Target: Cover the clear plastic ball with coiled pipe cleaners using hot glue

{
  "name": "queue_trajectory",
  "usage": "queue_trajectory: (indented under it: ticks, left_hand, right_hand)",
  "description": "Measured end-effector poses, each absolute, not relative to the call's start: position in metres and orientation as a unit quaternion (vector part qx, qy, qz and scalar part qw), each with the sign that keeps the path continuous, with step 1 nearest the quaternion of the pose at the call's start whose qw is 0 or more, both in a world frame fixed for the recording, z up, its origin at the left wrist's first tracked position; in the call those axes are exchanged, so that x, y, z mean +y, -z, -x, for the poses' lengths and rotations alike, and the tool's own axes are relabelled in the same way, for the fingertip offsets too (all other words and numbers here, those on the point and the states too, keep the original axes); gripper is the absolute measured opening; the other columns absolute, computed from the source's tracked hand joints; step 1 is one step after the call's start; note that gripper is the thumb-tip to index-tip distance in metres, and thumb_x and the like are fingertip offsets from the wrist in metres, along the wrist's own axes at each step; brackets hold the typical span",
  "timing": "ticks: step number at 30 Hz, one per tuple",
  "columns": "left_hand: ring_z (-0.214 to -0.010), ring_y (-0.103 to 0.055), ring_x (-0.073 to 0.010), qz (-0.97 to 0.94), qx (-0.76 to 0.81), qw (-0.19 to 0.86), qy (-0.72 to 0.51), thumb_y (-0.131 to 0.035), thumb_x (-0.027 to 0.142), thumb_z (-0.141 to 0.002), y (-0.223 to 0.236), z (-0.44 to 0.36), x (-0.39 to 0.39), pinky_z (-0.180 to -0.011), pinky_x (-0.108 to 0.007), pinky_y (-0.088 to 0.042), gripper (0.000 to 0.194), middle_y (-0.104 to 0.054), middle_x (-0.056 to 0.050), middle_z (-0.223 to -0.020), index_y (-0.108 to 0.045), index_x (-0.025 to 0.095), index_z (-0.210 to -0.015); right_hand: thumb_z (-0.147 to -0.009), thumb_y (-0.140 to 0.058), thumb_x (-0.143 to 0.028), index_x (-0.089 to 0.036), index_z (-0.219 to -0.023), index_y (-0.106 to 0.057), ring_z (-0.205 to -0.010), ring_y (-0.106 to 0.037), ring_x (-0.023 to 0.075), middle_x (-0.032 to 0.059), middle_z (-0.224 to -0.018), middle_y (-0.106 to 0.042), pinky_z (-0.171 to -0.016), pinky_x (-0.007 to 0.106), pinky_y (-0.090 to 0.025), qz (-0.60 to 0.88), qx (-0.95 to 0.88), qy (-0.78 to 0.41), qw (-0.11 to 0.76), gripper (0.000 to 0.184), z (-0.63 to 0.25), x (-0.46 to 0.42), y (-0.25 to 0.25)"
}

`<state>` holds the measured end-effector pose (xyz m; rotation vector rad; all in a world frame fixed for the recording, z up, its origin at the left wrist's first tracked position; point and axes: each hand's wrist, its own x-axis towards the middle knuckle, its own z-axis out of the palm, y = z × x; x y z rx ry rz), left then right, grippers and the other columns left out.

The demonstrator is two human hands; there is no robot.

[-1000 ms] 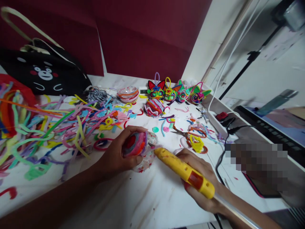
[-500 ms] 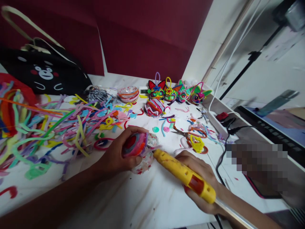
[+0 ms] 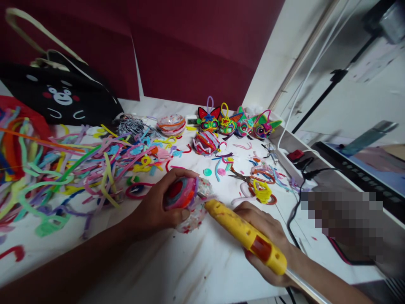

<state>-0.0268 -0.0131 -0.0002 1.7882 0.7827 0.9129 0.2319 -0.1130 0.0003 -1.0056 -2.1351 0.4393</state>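
My left hand (image 3: 158, 207) is closed around a ball (image 3: 182, 194) partly wrapped in coloured pipe cleaners, red in the middle with pink, purple and orange rings. The ball's other part is clear with red specks. In my right hand (image 3: 265, 236) is a yellow hot glue gun (image 3: 243, 228), its fingers wrapped round the grip, a glue stick (image 3: 306, 287) poking out of its rear. The gun's nozzle is at the ball's unwrapped side, beside a loose pale purple pipe cleaner end (image 3: 209, 197). Whether the nozzle touches the ball I cannot tell.
A heap of pipe cleaners (image 3: 79, 169) spreads over the left. Behind are a half-wrapped ball (image 3: 171, 125), a striped ball (image 3: 205, 142) and several finished cat-like heads (image 3: 209, 120). Orange-handled scissors (image 3: 249, 179) lie to the right, near a black cable (image 3: 297, 211). A black bag (image 3: 63, 97) stands at the back left.
Hardly anything differs. The whole view has shifted very slightly; both hands keep the ball and the glue gun in nearly the same place.
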Motion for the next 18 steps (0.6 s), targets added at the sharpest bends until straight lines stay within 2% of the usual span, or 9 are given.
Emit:
queue_trajectory:
  ticks: [11,18]
  left_hand:
    - [-0.087,-0.057,-0.0203,-0.715,0.321,0.497,-0.372,-0.069,0.030,-0.065,0.0006,0.0263,-0.0144,-0.072,-0.029,-0.047,0.057,-0.060,-0.003,-0.114,-0.056,0.027,-0.121]
    - [-0.101,-0.058,-0.0246,-0.720,0.321,0.490,-0.371,-0.068,0.029,-0.065,-0.0011,0.0252,-0.0151,-0.078,-0.030,-0.047,0.057,-0.059,-0.005,-0.121,-0.055,0.026,-0.121]
  right_hand:
    - [-0.090,-0.050,-0.029,-0.024,-0.111,-0.051,-0.079,-0.062,0.0230,0.0067,-0.093,-0.062,-0.060,0.036,-0.051,0.391,-0.836,-0.162,0.349,0.022,-0.2341,-0.1150,0.0008]
    - [-0.089,-0.048,-0.030,-0.026,-0.111,-0.051,-0.076,-0.062,0.0245,0.0078,-0.089,-0.061,-0.056,0.038,-0.049,0.397,-0.822,-0.163,0.373,0.022,-0.2344,-0.1126,0.0001]
